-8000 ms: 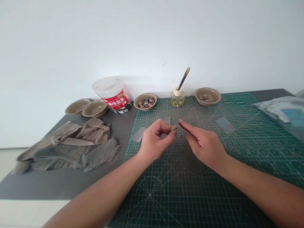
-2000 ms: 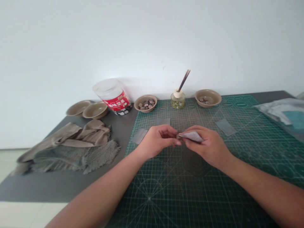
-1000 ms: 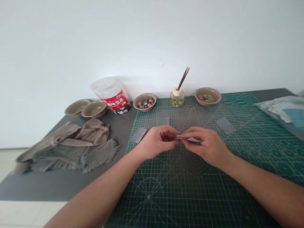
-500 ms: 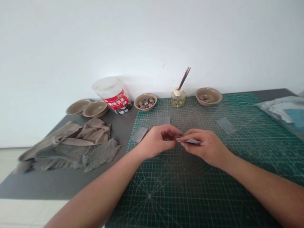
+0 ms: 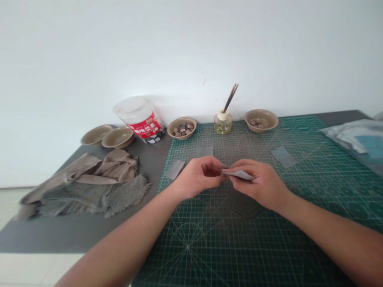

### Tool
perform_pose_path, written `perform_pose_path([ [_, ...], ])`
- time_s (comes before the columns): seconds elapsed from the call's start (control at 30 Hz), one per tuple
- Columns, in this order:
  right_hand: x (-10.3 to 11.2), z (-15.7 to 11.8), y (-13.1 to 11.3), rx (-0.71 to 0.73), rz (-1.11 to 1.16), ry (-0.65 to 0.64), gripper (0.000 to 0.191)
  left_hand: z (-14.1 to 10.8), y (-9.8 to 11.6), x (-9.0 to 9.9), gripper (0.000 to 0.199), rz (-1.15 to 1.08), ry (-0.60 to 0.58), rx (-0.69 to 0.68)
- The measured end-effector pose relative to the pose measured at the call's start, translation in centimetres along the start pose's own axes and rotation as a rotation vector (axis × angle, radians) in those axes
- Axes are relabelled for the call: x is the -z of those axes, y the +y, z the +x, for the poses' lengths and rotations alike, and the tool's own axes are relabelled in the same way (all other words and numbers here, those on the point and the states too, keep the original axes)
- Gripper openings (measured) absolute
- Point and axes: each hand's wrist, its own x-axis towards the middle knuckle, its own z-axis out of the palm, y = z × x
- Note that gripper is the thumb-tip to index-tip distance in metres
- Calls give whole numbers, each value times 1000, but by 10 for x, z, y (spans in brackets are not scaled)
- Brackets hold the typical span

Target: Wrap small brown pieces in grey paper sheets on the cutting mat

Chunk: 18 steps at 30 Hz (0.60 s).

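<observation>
Both hands meet above the green cutting mat (image 5: 209, 239). Between the fingers and thumb of my right hand (image 5: 259, 181) is a small grey sheet (image 5: 241, 174). My left hand (image 5: 201, 175) pinches a small dark piece (image 5: 223, 170) at the sheet's left end; the fingertips hide most of it. Three similar grey pieces lie flat on the mat: one left of my left hand (image 5: 174, 169), one just behind it (image 5: 205, 151), and one beyond my right hand (image 5: 283, 157).
Behind stand a bowl of small stones (image 5: 182, 136), a reed diffuser (image 5: 223, 122) and another bowl with a few stones (image 5: 267, 126). At left are a plastic jar (image 5: 146, 123), two bowls (image 5: 118, 137) and crumpled cloths (image 5: 98, 183). A plastic bag (image 5: 359, 139) lies at right.
The grey sheet in my right hand has tilted, so more of its face shows. Both hands stay together in nearly the same place. The view has shifted slightly.
</observation>
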Motion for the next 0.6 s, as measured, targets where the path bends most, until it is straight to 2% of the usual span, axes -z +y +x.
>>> perform_pose_path([
  [0.17, -2, -2, 1, 83, -129, 47, 30, 1, 0, 0, 20, 27, 32, 7],
  [0.43, 0, -1, 3, 84, -157, 32, 28, 3, -3, 0, 22, 26, 30, 28],
  [0.6, 1, -1, 4, 102, -197, 24, 27, 2, -4, -1, 18, 45, 37, -7],
])
